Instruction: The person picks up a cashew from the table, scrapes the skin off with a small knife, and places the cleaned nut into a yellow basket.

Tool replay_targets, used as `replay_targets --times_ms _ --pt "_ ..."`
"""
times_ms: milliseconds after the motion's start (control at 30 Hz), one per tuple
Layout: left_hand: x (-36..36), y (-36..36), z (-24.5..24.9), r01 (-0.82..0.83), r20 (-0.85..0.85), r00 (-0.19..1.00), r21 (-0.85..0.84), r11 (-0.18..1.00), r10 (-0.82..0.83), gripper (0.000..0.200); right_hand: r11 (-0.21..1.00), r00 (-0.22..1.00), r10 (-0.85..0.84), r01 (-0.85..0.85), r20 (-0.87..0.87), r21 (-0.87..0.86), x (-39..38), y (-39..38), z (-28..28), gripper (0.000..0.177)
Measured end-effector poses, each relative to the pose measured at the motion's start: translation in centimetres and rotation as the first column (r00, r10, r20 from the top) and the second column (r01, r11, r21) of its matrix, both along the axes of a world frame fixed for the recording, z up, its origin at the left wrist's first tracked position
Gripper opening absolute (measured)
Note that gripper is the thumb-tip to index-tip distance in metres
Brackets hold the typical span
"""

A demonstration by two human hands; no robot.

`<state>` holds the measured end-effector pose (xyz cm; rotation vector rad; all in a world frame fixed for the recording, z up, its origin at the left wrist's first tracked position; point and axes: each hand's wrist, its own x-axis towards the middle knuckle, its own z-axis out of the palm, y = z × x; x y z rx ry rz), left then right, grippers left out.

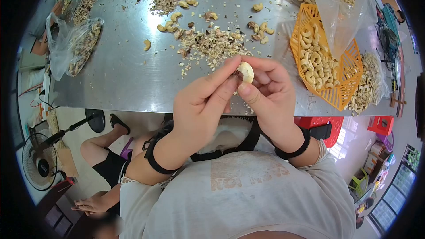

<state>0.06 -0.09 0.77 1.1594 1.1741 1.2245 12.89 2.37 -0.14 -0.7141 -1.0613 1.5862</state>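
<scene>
Between my fingertips, just above the table's near edge, is a pale cashew nut (246,72) with a bit of dark brown skin on its left side. My right hand (272,88) pinches the nut between thumb and fingers. From the other side, my left hand (206,95) closes its thumb and forefinger on the skin-covered side. Behind my hands lies a pile of skin flakes and broken bits (212,44). Loose cashews (261,31) lie around that pile.
An orange plastic basket (349,79) of peeled cashews stands at right, beside bags of cashews (369,77). At left is a clear bag of unpeeled nuts (84,46). Another person's hand (90,204) shows below left, near a fan (40,163). The metal table (119,75) ends just before me.
</scene>
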Motion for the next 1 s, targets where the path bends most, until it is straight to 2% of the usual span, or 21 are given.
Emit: replay_targets --times_ms 33,167,267,367,433,467,533,667,733,867,933,1000 --pt "-0.07 -0.05 0.19 0.014 0.154 0.988 -0.132 0.991 0.006 0.029 0.999 1.0 0.021 -0.021 -0.011 -0.037 0.06 0.01 0.06 0.03" --pt "-0.34 0.18 -0.08 0.038 0.215 0.977 -0.131 0.991 -0.01 0.029 0.987 0.999 0.048 -0.046 0.006 -0.154 0.44 0.42 0.35 0.022" --pt "-0.54 0.3 0.01 0.06 0.201 0.979 -0.154 0.986 -0.028 0.031 0.986 1.0 0.009 -0.009 0.003 -0.166 0.28 0.58 0.32 0.019" --pt "-0.71 0.46 -0.03 0.035 0.155 0.988 -0.16 0.986 -0.01 0.033 0.983 1.0 0.004 -0.009 -0.027 -0.185 0.42 0.77 -0.11 0.017" --pt "-0.78 0.55 0.2 0.047 0.029 0.999 -0.127 0.991 -0.043 0.036 0.979 0.999 0.002 -0.008 -0.034 -0.204 0.55 0.85 -0.06 0.016" --pt "-0.69 0.55 0.16 0.047 0.029 0.999 -0.127 0.991 -0.044 0.036 0.975 0.999 0.001 -0.01 -0.041 -0.223 0.62 0.9 -0.05 0.016" --pt "-0.48 0.5 0.08 0.044 -0.067 0.997 0.003 0.999 -0.043 0.037 0.978 1.0 -0.005 -0.001 -0.029 -0.209 0.68 0.95 -0.13 0.016" --pt "-0.55 0.51 0.43 0.084 -0.143 0.987 0.034 0.996 -0.078 0.038 0.987 0.999 -0.031 0.032 0.007 -0.16 0.47 0.74 0.3 0.016" --pt "-0.66 0.51 0.75 0.104 -0.212 0.972 -0.002 0.995 -0.102 0.04 0.988 0.999 -0.037 0.041 0.024 -0.148 0.4 0.65 0.26 0.016" --pt "-0.65 0.5 0.7 0.109 -0.253 0.961 -0.02 0.994 -0.11 0.04 0.991 0.993 -0.063 0.074 0.104 -0.108 0.31 0.43 0.13 0.016" --pt "-0.51 0.6 0.37 0.098 -0.266 0.961 0.062 0.993 -0.078 0.04 0.99 0.992 -0.066 0.079 0.109 -0.115 0.25 0.39 0.22 0.016" --pt "-0.51 0.59 0.2 0.09 -0.306 0.95 0.068 0.994 -0.065 0.039 0.989 0.991 -0.069 0.083 0.114 -0.122 0.18 0.39 0.23 0.016"
